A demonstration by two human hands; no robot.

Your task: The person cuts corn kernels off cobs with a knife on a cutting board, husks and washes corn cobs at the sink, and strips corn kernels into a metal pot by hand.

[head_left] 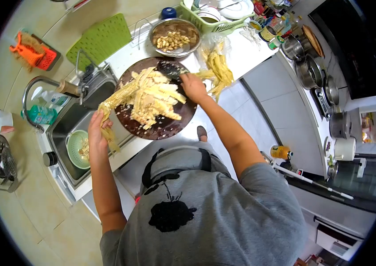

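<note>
My left hand is closed round the husk end of a corn cob, beside the left edge of a round dark cutting board. The cob's other end reaches over the board, and pale husk hangs below my fingers. My right hand is closed at the board's upper right, on what looks like a dark-bladed kitchen knife; its handle is hidden in my fist. A heap of cut yellow corn strips covers the middle of the board, with loose crumbs around it.
Left of the board is a steel sink holding a green colander. Behind stands a metal bowl of pale pieces, near a green dish rack. Corn husks overhang the counter edge. Pots line the right counter.
</note>
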